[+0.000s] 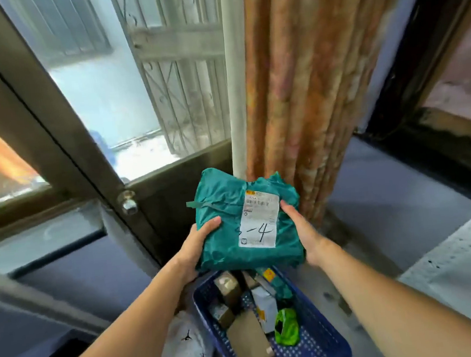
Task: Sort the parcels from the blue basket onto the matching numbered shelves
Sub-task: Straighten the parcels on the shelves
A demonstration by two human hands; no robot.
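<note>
Gripping a teal parcel from both sides: left hand w/ thumb over its left edge, right hand cupping the right edge. Parcel is held flat, label up, handwritten "-4" legible, long axis running away from the person, just above the blue basket. Basket below holds brown boxes, a white one and a green packet. Curtain close behind the parcel; door to the left; bare floor to the right.

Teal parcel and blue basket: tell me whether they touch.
Cannot tell. The head view shows the teal parcel held above the blue basket, its lower edge overlapping the far rim.
</note>
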